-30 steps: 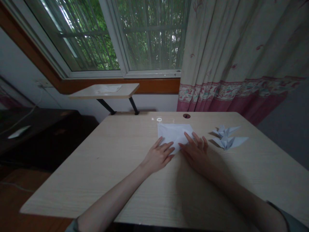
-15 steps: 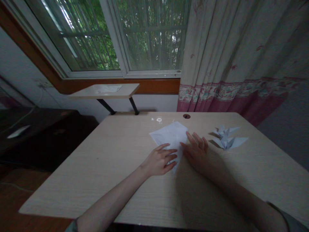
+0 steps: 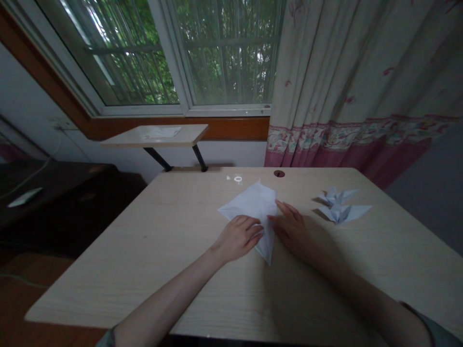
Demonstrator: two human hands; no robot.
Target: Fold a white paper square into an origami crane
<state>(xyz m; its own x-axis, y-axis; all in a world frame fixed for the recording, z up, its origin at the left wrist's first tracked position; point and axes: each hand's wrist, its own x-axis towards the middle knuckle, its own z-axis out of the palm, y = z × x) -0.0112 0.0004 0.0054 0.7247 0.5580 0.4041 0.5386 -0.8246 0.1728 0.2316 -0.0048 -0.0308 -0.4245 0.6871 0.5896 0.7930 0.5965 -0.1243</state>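
Note:
A folded white sheet of paper (image 3: pixel 249 202) lies on the desk, one corner toward the left and a narrow point toward me. On its lower left part rests my left hand (image 3: pixel 238 236), fingers bent inward and gathered on the paper. My right hand (image 3: pixel 292 229) has its fingertips at the paper's right edge, with thumb and forefinger a little apart; the other fingers are partly hidden. Between the two hands the lower tip of the paper shows. To the right of my right hand sit two folded paper cranes (image 3: pixel 340 212), close together.
The pale wooden desk (image 3: pixel 144 270) has a round cable hole (image 3: pixel 279 173) near its back edge. A small raised shelf (image 3: pixel 188 137) at the back left bears a white sheet. Behind are a window and a long curtain (image 3: pixel 325 96). A dark cabinet (image 3: pixel 72 202) stands left.
The paper has shifted slightly left and turned, so its near tip points more to the right. My left fingers, spread before, are now drawn in. My right hand moved slightly left.

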